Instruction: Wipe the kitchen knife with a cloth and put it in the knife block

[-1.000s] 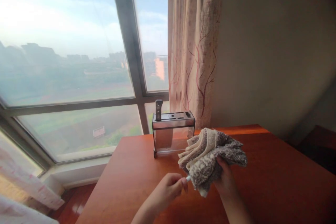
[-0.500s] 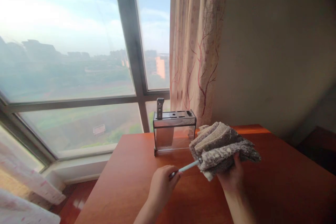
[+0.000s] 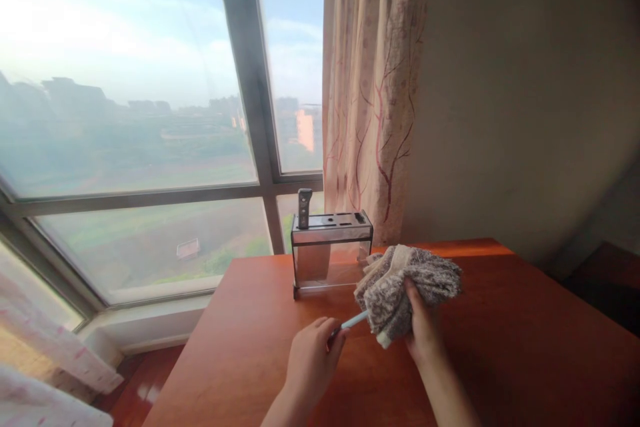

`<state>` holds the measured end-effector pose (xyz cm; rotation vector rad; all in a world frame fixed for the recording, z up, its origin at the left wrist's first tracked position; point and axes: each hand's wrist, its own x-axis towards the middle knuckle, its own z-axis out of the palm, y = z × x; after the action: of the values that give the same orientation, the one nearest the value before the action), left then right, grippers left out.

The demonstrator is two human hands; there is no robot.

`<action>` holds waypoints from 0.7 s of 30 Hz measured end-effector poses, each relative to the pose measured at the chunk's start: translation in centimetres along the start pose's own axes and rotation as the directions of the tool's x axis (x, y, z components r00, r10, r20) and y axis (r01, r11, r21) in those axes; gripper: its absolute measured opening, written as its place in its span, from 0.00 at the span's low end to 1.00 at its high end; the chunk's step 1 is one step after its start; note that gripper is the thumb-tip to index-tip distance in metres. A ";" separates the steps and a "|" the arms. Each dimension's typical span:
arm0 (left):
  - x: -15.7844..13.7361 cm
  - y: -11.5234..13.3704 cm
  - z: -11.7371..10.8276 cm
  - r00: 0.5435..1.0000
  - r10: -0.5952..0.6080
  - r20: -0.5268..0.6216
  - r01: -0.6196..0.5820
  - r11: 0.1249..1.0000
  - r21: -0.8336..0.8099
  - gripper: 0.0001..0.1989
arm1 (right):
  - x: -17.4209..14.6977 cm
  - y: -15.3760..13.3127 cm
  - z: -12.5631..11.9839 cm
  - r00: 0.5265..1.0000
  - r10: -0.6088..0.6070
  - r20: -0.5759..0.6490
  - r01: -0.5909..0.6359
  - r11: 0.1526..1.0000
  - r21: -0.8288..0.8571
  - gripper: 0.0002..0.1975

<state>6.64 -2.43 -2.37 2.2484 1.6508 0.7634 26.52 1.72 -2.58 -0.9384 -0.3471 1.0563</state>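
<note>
My left hand [image 3: 316, 355] is closed around the dark end of a slim, pale-blue rod-like tool [image 3: 355, 319]; the fingers cover most of that end. The tool's far end disappears into a bunched, grey-brown towel [image 3: 431, 275] with a beige band. My right hand [image 3: 421, 328] grips this towel from the right and below, the thumb lying across its top. Both hands are above the table. Just behind them a knife block [image 3: 332, 235] with clear sides stands upright, one dark-handled knife [image 3: 304, 208] in its left slot. Whether the hidden tool is bladed I cannot tell.
The reddish-brown wooden table [image 3: 240, 320] reaches to the window side. Beyond it are a large framed window [image 3: 125, 113] and a beige curtain [image 3: 373, 80] with a branch pattern. A plain wall [image 3: 500, 93] rises at the right.
My right hand and the towel have moved left along the tool, towards my left hand, and the towel is bunched tighter. Less of the tool shows. My left hand has barely moved.
</note>
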 end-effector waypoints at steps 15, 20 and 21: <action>0.8 -0.8 -1.5 0.994 0.044 0.097 -0.037 0.997 -0.069 0.17 | 0.1 -0.9 -0.3 0.986 0.134 0.094 -0.146 0.981 0.128 0.31; 0.8 -0.9 -2.0 0.988 0.026 0.151 -0.001 0.987 -0.162 0.17 | 0.5 -0.9 -1.0 0.981 0.140 0.137 -0.161 0.975 0.154 0.33; 0.7 -0.9 -1.9 0.987 0.022 0.157 0.007 0.983 -0.184 0.18 | 0.6 -0.8 -1.2 0.981 0.132 0.143 -0.154 0.975 0.158 0.33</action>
<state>5.01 -1.64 -1.00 2.1280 1.4378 0.6886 28.04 1.53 -2.72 -0.7522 -0.2967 1.2636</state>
